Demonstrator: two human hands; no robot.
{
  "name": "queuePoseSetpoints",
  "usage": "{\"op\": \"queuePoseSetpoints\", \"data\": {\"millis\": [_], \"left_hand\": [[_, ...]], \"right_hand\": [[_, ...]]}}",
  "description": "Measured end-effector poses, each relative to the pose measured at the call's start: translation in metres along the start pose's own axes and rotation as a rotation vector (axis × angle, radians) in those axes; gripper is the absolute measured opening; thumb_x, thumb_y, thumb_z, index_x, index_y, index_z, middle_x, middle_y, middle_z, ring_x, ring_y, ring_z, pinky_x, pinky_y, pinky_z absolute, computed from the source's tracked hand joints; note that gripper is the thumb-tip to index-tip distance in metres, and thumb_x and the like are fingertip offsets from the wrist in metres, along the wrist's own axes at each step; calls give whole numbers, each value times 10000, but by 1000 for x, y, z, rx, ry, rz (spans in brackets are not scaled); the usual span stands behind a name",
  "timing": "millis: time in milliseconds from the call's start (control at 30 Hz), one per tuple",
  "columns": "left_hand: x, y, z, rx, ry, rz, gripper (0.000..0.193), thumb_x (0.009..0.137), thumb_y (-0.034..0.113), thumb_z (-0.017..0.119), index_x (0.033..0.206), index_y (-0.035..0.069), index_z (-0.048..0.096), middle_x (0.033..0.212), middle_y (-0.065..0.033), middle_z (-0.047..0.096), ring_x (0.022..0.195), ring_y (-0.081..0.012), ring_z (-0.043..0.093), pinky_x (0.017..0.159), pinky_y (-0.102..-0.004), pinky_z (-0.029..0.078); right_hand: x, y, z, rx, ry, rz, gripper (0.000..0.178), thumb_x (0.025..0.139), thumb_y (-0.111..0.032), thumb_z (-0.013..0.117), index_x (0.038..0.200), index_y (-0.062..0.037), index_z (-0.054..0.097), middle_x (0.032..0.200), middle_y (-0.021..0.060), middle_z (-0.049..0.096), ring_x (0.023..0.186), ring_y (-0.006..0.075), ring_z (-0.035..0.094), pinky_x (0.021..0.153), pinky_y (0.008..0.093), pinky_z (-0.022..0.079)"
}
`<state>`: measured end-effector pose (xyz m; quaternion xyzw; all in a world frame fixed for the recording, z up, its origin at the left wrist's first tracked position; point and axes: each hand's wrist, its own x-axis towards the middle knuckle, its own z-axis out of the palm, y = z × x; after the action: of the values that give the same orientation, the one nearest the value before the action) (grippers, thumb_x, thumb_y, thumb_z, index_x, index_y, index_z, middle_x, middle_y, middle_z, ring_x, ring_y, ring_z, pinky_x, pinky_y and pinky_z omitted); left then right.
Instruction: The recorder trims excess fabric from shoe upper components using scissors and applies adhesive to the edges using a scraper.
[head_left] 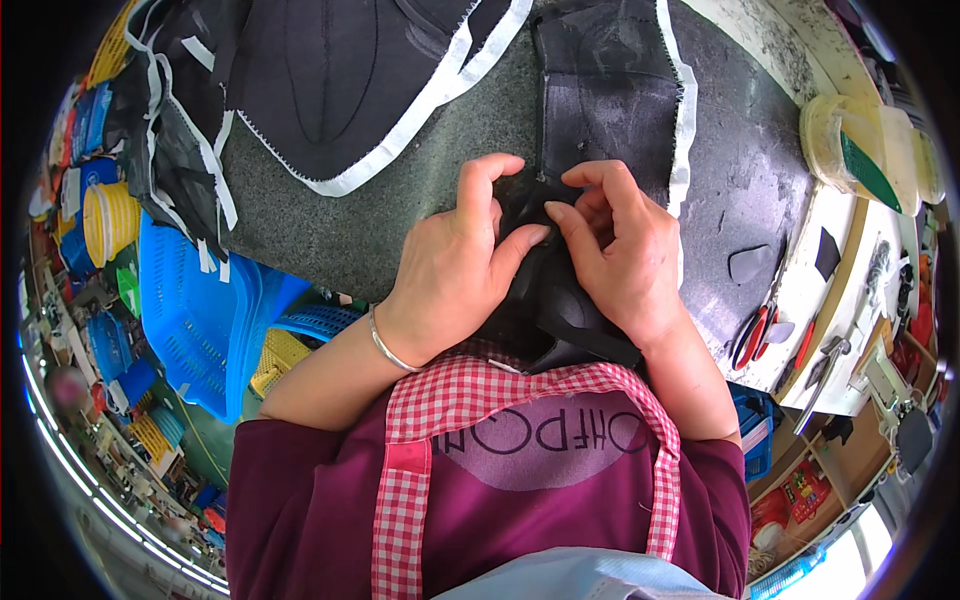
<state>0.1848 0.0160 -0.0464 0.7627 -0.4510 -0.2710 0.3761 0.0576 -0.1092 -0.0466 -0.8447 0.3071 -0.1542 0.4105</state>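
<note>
Both hands work close together at the near end of a long black leather-like piece [610,110], which has a white tape stitched along its right edge. My left hand [450,265] has its fingers curled and its thumb pressed on the dark folds, the index finger lifted and bent. Opposite it, my right hand [625,250] pinches the same folds with curled fingers, its thumb tip near the left thumb. The folded near part [560,300] hangs toward my apron. Fingers hide the exact spot they grip. Another black piece [330,90] with white zigzag-stitched edging lies to the left.
Several black pieces with white strips [185,130] hang over the grey work surface's [330,235] left edge, above a blue plastic basket [200,310]. On the right are red-handled scissors [752,335], a small black scrap [750,264] and a cloudy plastic tub [850,145].
</note>
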Motion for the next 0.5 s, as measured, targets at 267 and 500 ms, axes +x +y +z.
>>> {"op": "queuePoseSetpoints", "data": {"millis": [267,500], "left_hand": [[6,4,-4,359,47,160,426,864,124,713,1254,92,544,749,-55,584,631,-220,616,514,-360,476],[3,-18,-6,473,35,467,375,779,161,730,1153,153,697,1339,-36,563,1076,-225,571,912,-365,390]], "right_hand": [[-11,5,-5,104,71,-22,199,819,-26,739,968,-32,608,823,96,620,657,191,670,572,299,551],[-18,9,-10,-57,7,-96,243,745,-10,740,966,-43,644,925,71,623,739,213,667,614,306,548]]}}
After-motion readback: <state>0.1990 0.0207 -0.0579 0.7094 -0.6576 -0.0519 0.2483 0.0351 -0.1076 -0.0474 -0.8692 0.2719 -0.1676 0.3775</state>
